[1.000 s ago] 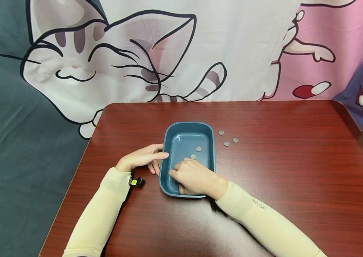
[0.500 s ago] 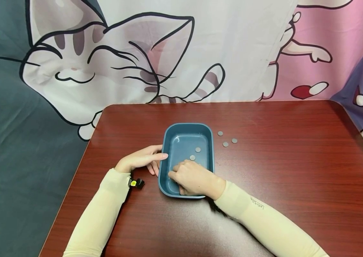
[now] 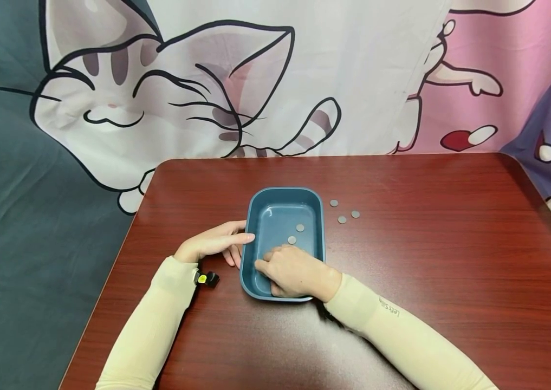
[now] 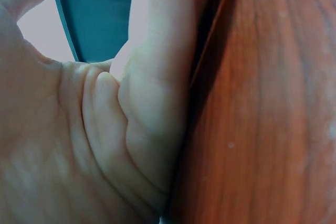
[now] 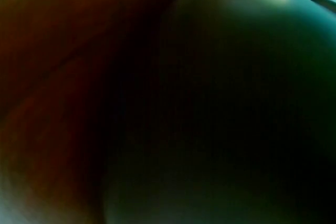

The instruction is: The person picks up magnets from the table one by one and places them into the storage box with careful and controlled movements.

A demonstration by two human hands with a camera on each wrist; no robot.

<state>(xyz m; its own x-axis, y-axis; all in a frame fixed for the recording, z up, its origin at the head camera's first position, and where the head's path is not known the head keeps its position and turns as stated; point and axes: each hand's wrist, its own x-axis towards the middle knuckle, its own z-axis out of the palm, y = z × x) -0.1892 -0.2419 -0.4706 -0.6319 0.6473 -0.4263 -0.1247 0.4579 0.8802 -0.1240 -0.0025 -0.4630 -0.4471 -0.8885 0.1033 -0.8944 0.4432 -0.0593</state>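
A blue rectangular tray [image 3: 285,196] with rounded corners stands on the table, left of its middle. My left hand [image 3: 216,241] grips the tray's left side, thumb over the rim and the other fingers against the outside. In the left wrist view the tray wall [image 4: 94,19] shows beyond the palm. My right hand [image 3: 295,271] reaches into the near end of the tray with curled fingers; its fingertips are hidden, so whether they pinch anything cannot be seen. Two coin-like silvery discs lie on the tray floor just beyond it, one disc [image 3: 300,228] and a nearer disc [image 3: 292,240].
Right of the tray, three more silvery discs [image 3: 342,220] lie on the brown wooden table [image 3: 441,233]. A curtain with cartoon cats [image 3: 197,81] hangs behind the table's far edge. The right wrist view is mostly dark and blurred.
The head view has shifted very slightly. Both hands, the tray and the discs keep their places.
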